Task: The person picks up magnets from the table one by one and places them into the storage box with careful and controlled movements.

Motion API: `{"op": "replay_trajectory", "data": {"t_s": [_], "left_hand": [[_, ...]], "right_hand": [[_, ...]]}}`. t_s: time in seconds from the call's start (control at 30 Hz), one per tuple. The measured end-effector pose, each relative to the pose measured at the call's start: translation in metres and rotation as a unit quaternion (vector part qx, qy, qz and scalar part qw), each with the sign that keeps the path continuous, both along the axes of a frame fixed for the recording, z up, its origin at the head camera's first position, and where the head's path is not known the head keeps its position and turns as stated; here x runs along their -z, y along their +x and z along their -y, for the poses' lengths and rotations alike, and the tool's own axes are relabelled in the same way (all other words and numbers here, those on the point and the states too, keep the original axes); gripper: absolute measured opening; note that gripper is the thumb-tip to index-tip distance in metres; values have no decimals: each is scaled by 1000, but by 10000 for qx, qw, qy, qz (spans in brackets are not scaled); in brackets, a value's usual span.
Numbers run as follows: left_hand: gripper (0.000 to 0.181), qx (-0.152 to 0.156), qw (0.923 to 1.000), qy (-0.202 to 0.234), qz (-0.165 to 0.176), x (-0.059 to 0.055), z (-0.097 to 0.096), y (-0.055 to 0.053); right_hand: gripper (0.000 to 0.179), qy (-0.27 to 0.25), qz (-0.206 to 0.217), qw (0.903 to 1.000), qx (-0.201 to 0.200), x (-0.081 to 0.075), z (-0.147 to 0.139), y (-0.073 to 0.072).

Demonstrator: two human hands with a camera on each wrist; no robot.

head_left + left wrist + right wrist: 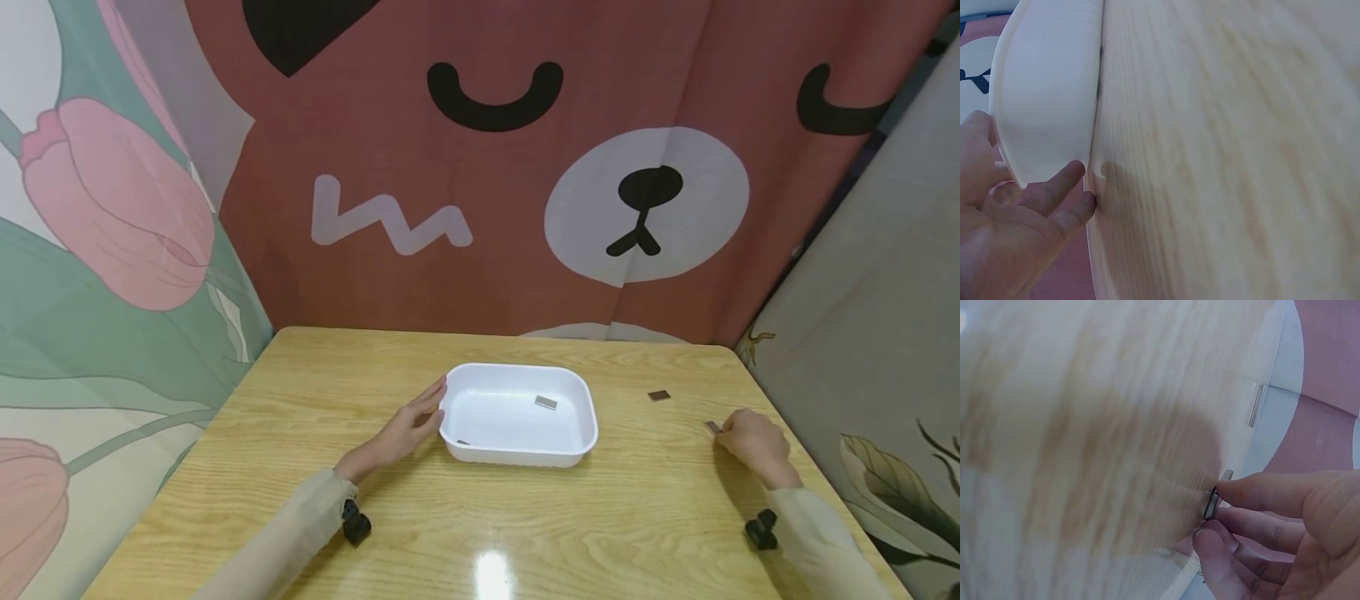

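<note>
A white plastic basin (517,457) stands at the middle of the table, holding a small flat silver rectangular piece (546,402) and a dark sliver of another (463,442) by its front left wall. My left hand (405,432) touches the basin's left end with extended fingers; in the left wrist view its fingertips (1074,169) lie against the outer wall. At the table's right side, my right hand (756,446) pinches a small flat rectangular piece (1212,503) between thumb and fingers, close over the wood. Part of that piece is hidden by the fingertips.
Another small dark rectangular piece (659,396) lies on the wooden table (360,367) between the basin and my right hand, farther back. A bear-printed curtain (495,275) hangs behind the table, with patterned cloths at both sides.
</note>
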State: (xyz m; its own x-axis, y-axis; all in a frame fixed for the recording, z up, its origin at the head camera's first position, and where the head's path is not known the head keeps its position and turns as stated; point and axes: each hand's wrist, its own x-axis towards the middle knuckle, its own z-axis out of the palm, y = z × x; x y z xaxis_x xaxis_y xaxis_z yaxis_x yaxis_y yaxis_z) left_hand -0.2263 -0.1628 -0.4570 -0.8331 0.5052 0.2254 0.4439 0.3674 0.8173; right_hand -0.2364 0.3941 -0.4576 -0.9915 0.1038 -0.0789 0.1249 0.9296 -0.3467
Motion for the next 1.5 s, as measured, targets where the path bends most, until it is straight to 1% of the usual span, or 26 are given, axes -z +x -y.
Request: {"op": "replay_trajectory", "data": {"t_s": [0.23,0.37,0.53,0.63,0.73,0.87,0.97,1.1,1.3,1.43,1.5], "left_hand": [[51,-9,9998,199,15,3,0,-1],[51,-20,9997,259,-5,5,-1,-1],[50,-79,9996,278,47,5,-1,-1],[50,-72,9997,245,50,4,-1,-1],[50,-63,9998,167,33,3,-1,-1],[50,-60,10000,42,1,2,-1,-1],[51,-78,10000,24,-52,17,2,-10],[53,-119,9998,62,-127,38,5,-22],[53,-119,9999,83,-47,38,5,-22],[53,-145,9999,45,33,37,5,-22],[53,-155,9999,38,67,37,5,-22]], "right_hand": [[32,77,-96,9999,7,3,0,1],[28,68,-57,10000,35,3,-1,0],[19,98,-29,9999,33,1,-3,-2],[21,76,-26,10000,19,0,-3,-2],[28,23,-4,10000,31,0,-3,-2],[29,17,10,10000,31,0,-3,-2],[29,33,-5,10000,14,1,-3,-2],[32,40,-39,10000,8,2,-4,-3],[43,38,-110,9999,-3,3,-3,-1],[45,40,-159,9999,-34,4,-2,-1],[44,49,-225,9997,-83,3,-2,-1]]}}
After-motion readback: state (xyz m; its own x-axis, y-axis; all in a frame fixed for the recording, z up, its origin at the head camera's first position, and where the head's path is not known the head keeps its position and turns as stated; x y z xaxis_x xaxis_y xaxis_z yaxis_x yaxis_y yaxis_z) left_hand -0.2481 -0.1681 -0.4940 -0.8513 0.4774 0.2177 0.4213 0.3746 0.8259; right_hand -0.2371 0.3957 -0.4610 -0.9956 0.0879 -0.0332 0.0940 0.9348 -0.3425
